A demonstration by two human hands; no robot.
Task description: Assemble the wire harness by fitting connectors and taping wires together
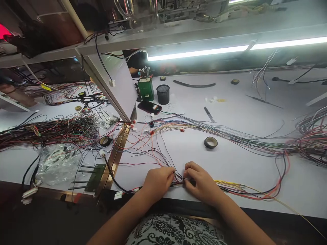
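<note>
My left hand (158,181) pinches thin dark wires (179,177) near the table's front edge. Facing it, my right hand (200,183) has its fingers closed on the same wires, a short gap away. From there the bundle runs right as yellow wires (227,183) and red and black ones, lying on the table. Left of my left hand, a black cable (112,175) and a white connector (118,195) lie by the edge. Loose dark wires stretch from the hands up toward small red connectors (152,132). My fingertips partly hide the gripped section.
A black tape roll (211,146) lies beyond my right hand. Long wires (230,134) cross the table to a tangled heap (313,136). Farther back stand a mesh cup (163,95) and a green box (146,89). A metal strip (118,151) and white divider (125,81) border the left side.
</note>
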